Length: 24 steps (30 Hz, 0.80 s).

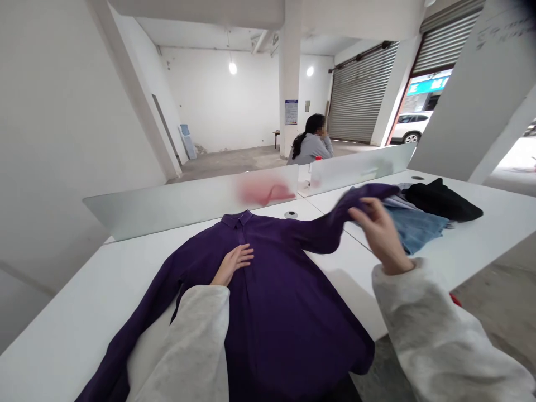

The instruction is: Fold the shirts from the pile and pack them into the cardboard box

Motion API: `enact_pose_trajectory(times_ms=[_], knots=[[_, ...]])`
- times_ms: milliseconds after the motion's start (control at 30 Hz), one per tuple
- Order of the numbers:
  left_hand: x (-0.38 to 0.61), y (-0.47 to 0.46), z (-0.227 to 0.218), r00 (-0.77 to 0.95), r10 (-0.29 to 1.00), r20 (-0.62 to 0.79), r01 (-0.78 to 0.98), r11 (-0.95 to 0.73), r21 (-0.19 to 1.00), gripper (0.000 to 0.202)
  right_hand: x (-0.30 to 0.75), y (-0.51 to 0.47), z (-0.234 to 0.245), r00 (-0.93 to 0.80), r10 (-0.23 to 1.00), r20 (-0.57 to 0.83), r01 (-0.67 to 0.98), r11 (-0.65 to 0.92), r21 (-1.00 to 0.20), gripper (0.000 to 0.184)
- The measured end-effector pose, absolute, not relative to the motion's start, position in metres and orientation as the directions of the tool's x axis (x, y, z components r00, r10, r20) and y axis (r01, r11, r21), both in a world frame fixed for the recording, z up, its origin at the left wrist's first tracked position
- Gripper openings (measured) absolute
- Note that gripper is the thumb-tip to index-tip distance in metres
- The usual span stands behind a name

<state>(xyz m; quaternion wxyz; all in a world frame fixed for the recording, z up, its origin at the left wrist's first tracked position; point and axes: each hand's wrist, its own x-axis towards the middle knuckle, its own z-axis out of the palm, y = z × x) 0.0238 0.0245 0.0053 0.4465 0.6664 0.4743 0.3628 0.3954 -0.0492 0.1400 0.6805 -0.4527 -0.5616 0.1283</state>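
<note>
A purple long-sleeved button-front shirt point(268, 312) lies on a white counter point(352, 285), its long axis running from the collar at 12 o'clock to the hem at 6 o'clock, nearest the wearer. Leftmost, one shirt sleeve point(142, 318) trails toward 8 o'clock. The left hand point(231, 264) lies palm down on the placket, its grip spread. Beyond the collar stands a frosted divider panel point(184, 204), with a seated person in a grey top point(310, 149) past it. At 2 o'clock, the right hand point(379, 234) lifts the other shirt sleeve point(322, 234) off the counter, its grip pressed together on the cloth near the cuff. Rightmost lie a blue denim garment point(414, 234) and a black garment point(439, 200), piled together.
</note>
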Motion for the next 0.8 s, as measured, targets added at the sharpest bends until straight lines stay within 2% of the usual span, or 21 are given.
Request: enact_pose_trajectory(times_ms=[33, 67, 100, 167, 233, 333, 467, 533, 633, 733, 800], knots=[[0.021, 0.023, 0.008, 0.349, 0.937, -0.019, 0.212, -0.059, 0.976, 0.078, 0.371, -0.059, 0.149, 0.055, 0.741, 0.669, 0.398, 0.599, -0.695, 0.036], [0.017, 0.022, 0.011, 0.402, 0.912, -0.080, 0.119, 0.035, 0.992, 0.081, 0.349, -0.068, 0.154, -0.208, 0.746, 0.632, 0.431, 0.650, -0.626, 0.037], [0.013, 0.021, 0.013, 0.438, 0.891, -0.120, 0.055, 0.107, 0.993, 0.083, 0.332, -0.075, 0.155, -0.395, 0.716, 0.575, 0.445, 0.697, -0.562, 0.037], [0.005, 0.019, 0.017, 0.444, 0.882, -0.159, 0.025, 0.165, 0.986, 0.085, 0.310, -0.078, 0.146, -0.596, 0.651, 0.470, 0.471, 0.758, -0.451, 0.037], [-0.002, 0.017, 0.021, 0.434, 0.878, -0.203, 0.060, 0.196, 0.979, 0.083, 0.305, -0.060, 0.126, -0.618, 0.652, 0.439, 0.540, 0.758, -0.366, 0.035], [-0.008, 0.012, 0.028, 0.459, 0.845, -0.275, 0.203, 0.201, 0.958, 0.081, 0.313, -0.009, 0.090, -0.559, 0.722, 0.407, 0.668, 0.683, -0.295, 0.034], [-0.010, 0.007, 0.037, 0.501, 0.837, -0.222, 0.411, -0.004, 0.912, 0.061, 0.317, 0.050, 0.051, -0.480, 0.803, 0.354, 0.756, 0.583, -0.299, 0.038], [-0.011, 0.009, 0.037, 0.558, 0.803, -0.207, 0.428, -0.066, 0.901, 0.056, 0.310, 0.064, 0.032, -0.387, 0.863, 0.324, 0.826, 0.481, -0.294, 0.044], [-0.017, 0.014, 0.033, 0.596, 0.775, -0.210, 0.441, -0.097, 0.892, 0.047, 0.300, 0.070, 0.000, -0.293, 0.929, 0.227, 0.915, 0.341, -0.215, 0.052], [-0.026, 0.017, 0.031, 0.598, 0.756, -0.265, 0.494, -0.088, 0.865, 0.043, 0.299, 0.070, -0.023, -0.280, 0.945, 0.171, 0.943, 0.304, -0.134, 0.051], [-0.031, 0.016, 0.033, 0.603, 0.736, -0.307, 0.519, -0.069, 0.852, 0.043, 0.304, 0.071, -0.028, -0.290, 0.938, 0.192, 0.938, 0.318, -0.140, 0.050]])
